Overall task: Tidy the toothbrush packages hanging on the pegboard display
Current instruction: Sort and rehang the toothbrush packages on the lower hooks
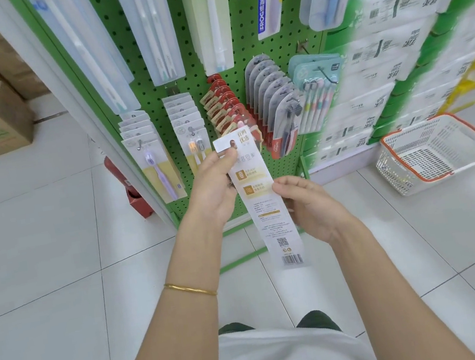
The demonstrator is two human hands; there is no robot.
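Upper toothbrush packages [156, 28], tops off-frame.

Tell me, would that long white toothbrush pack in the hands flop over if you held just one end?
Probably not much: the toothbrush pack juts out straight past the right hand, so it seems fairly stiff. It looks light, since the left hand only pinches its top with fingertips. Its clear plastic edges may be a bit slippery.
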